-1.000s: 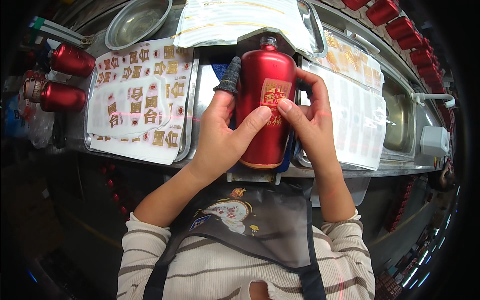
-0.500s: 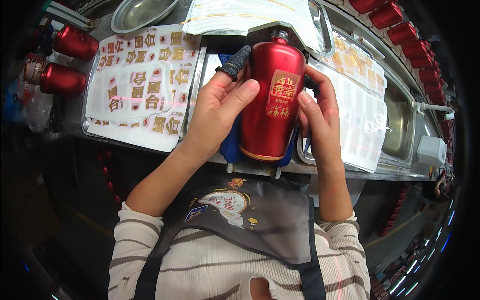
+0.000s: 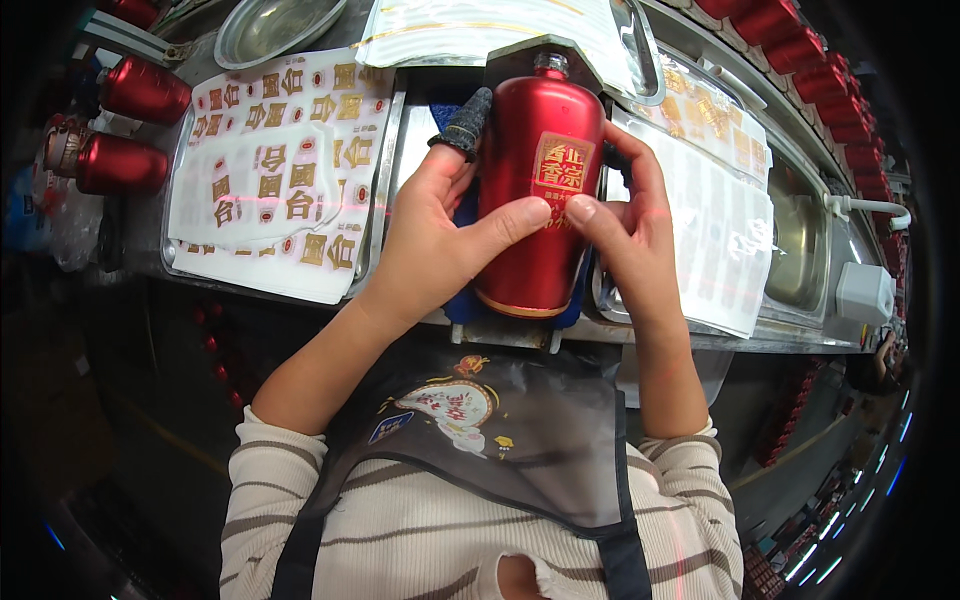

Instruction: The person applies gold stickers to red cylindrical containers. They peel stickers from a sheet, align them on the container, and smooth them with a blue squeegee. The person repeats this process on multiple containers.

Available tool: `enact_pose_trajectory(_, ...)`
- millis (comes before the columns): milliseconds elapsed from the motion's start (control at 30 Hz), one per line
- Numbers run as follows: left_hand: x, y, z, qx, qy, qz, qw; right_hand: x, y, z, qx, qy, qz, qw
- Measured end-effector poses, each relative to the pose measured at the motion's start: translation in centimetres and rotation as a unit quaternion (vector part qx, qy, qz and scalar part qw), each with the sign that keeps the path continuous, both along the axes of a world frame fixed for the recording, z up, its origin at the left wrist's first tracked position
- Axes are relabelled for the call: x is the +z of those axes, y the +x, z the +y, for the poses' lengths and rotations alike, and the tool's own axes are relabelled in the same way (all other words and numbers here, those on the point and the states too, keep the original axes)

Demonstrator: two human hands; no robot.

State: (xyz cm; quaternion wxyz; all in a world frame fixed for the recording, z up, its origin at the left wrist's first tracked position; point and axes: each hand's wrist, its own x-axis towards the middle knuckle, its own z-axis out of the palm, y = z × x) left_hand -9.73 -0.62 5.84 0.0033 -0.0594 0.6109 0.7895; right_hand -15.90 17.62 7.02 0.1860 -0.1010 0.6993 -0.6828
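A glossy red bottle (image 3: 530, 260) with a gold band at its base and gold lettering on its front lies on a blue padded stand (image 3: 462, 305), neck pointing away from me. My left hand (image 3: 440, 220) grips its left side, a dark cloth finger cover (image 3: 466, 122) on the index finger. My right hand (image 3: 635, 225) holds the right side. Both thumbs press on the lower gold lettering and hide part of it. Behind the bottle's neck stands a dark angular plate (image 3: 585, 62).
To the left, sheets of gold decals (image 3: 270, 165) rest on a metal tray, with red bottles (image 3: 122, 165) beyond. A metal bowl (image 3: 225, 45) sits at the back. On the right are more decal sheets (image 3: 700, 230), a sink (image 3: 800, 250), a tap (image 3: 870, 207) and a white jug (image 3: 866, 293).
My thumbs have moved inward from the bottle's sides onto the lower lettering, close together. The bottle remains in nearly the same place.
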Motion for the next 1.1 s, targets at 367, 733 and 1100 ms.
enact_pose_trajectory(367, -1.2, 0.4, 1.0, 0.066, -0.077, 0.063, 0.993, -2.6, -5.5, 6.7, -0.153, -0.242, -0.252, 0.924)
enact_pose_trajectory(733, -0.4, 1.1, 0.4, 0.008, -0.106, -0.026, 0.994, 2.9, -5.0, -1.3, -0.057, 0.135, 0.482, 0.864)
enact_pose_trajectory(1100, -0.9, 1.7, -1.1, -0.023, 0.04, -0.007, 0.999, 4.2, -3.2, -1.5, 0.189, 0.181, 0.615, 0.744)
